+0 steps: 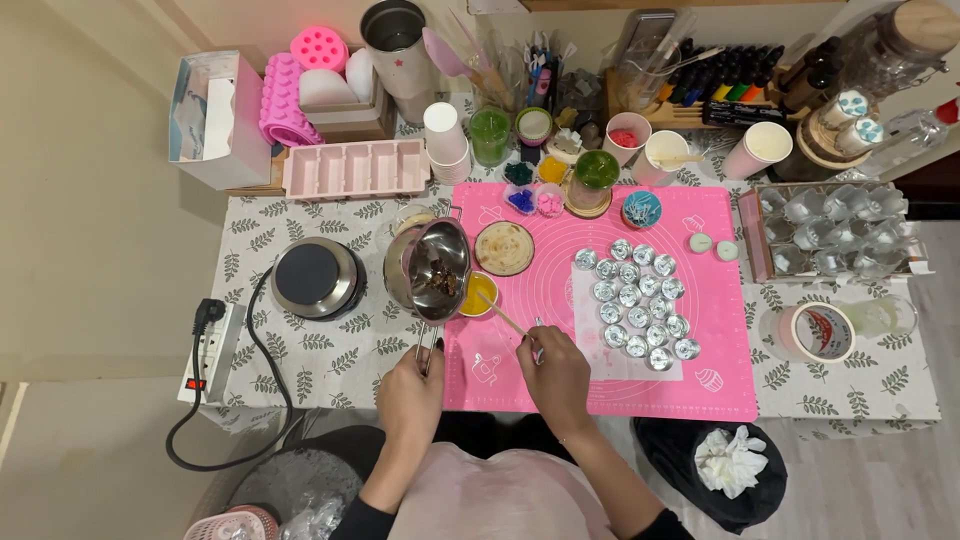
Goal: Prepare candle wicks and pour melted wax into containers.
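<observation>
Hands: two, left (410, 385), right (553, 372)
Pots (430, 265): one
Hotplates (312, 277): one
Tape rolls (817, 332): one
Pink mats (720, 340): one

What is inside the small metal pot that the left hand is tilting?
The metal pot held by the left hand contains dark brownish pieces clinging to its inner wall. Beneath its spout sits a yellow cup, partly covered; that cup's contents cannot be seen fully.

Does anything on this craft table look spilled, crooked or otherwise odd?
Nothing is spilled. The one thing off level is the metal pot: the left hand holds its handle and tips it over the small yellow cup, while the right hand holds a wooden stick at that cup.
</observation>
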